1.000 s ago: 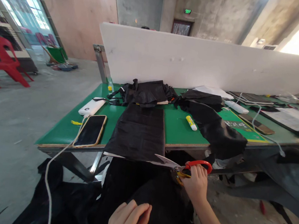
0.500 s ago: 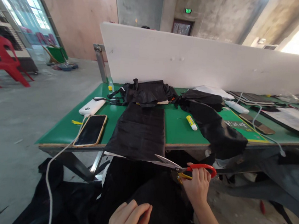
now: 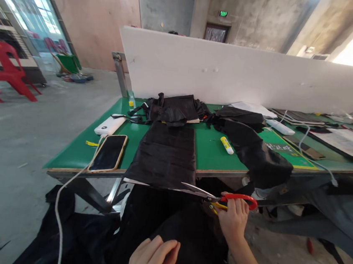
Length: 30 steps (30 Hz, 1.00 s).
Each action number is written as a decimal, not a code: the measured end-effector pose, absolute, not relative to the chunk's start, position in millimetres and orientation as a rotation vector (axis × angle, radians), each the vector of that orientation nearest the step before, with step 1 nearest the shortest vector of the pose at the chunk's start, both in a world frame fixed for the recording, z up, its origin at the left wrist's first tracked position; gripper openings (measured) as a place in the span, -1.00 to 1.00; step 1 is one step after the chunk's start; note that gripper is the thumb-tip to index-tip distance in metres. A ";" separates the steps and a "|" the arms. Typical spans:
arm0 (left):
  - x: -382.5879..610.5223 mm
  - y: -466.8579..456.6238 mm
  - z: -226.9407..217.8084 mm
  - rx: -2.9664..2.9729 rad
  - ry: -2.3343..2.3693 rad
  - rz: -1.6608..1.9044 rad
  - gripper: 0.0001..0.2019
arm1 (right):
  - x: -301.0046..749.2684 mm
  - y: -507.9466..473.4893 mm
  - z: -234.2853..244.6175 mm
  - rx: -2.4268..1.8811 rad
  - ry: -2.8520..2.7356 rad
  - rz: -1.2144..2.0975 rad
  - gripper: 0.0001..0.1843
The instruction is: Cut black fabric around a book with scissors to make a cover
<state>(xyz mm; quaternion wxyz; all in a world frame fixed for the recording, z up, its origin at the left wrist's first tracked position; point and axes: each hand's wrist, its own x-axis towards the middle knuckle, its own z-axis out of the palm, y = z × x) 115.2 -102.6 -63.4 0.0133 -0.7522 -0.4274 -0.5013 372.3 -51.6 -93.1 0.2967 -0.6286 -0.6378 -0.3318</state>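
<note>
My right hand (image 3: 233,220) is wrapped round the red handles of a pair of scissors (image 3: 239,200). Their blades point left, slightly parted, at the front edge of a flat black fabric piece (image 3: 166,156) on the table. Below the red handle a slim yellow-handled item (image 3: 216,206) shows at the same hand; its kind is unclear. Lower down, my left hand (image 3: 153,259) is closed, fingers curled and thumb against them, over black cloth (image 3: 193,239) on my lap. Whatever those fingers hold, if anything, is hidden. A white strip (image 3: 136,182) shows under the fabric's front edge.
On the green table (image 3: 211,163) lie a phone (image 3: 108,153), a white power bank (image 3: 110,125) with a cable, a glue stick (image 3: 226,145) and bunched black cloth (image 3: 179,109). A white partition (image 3: 233,75) stands behind. Another person's grey-clothed leg (image 3: 332,211) is at right.
The scissors' blades have come slightly closer together. My left hand keeps its closed shape and place. The whole view has shifted very slightly.
</note>
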 end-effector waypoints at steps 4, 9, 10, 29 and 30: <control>114.9 -103.2 -62.5 -2.350 -1.322 -1.551 -0.90 | 374.3 -51.7 -94.2 -1.656 -1.701 -0.885 -0.73; 115.4 -102.8 -63.7 -2.352 -1.326 -1.559 -0.90 | 376.5 -51.5 -94.2 -1.638 -1.702 -0.899 -0.73; 115.7 -102.8 -64.0 -2.346 -1.331 -1.563 -0.91 | 377.2 -51.3 -94.6 -1.634 -1.700 -0.905 -0.74; 116.6 -104.5 -62.4 -2.302 -1.343 -1.578 -0.92 | 375.7 -50.2 -75.9 -1.589 -1.645 -0.902 -0.92; 116.5 -104.4 -62.1 -2.302 -1.340 -1.578 -0.92 | 375.7 -50.4 -75.4 -1.596 -1.646 -0.899 -0.92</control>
